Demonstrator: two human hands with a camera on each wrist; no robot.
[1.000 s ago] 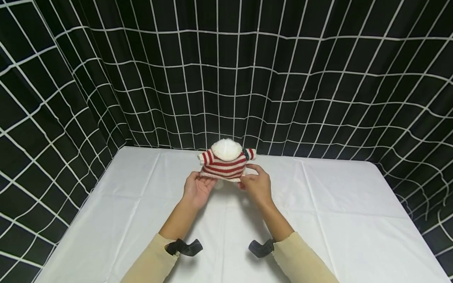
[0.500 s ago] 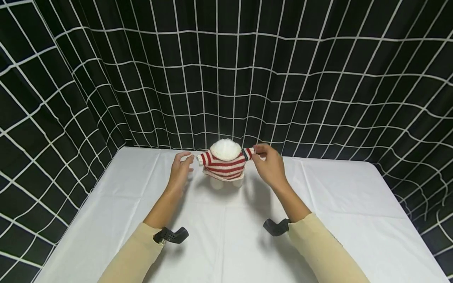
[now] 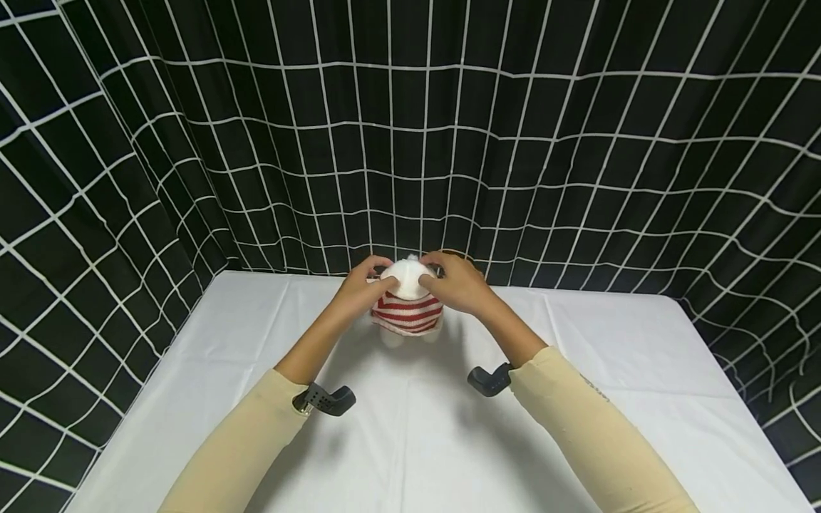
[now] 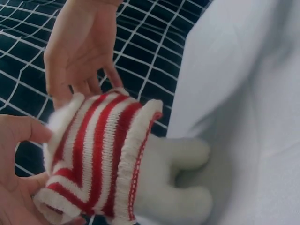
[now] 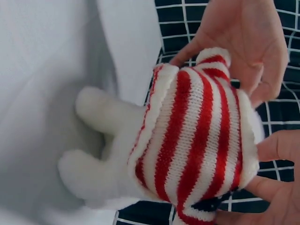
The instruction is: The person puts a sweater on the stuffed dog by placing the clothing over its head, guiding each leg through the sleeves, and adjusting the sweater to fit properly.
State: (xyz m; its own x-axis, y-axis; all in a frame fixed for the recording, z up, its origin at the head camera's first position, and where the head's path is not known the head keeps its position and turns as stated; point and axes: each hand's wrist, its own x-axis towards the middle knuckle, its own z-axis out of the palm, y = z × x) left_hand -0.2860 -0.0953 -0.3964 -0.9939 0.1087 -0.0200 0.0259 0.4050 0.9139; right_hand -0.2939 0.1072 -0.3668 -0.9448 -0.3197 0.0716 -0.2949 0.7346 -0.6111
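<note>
Between both hands' grip, upright on white table: plush toy.

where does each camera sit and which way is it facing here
Head: worn high, looks forward and down at the white table; both sleeved forearms show, left hand and right hand on the plush toy.
Left wrist: looks along the left palm at the striped sweater.
Right wrist: looks from the opposite side at the toy's legs.
Shared: all three show the toy and both hands.
</note>
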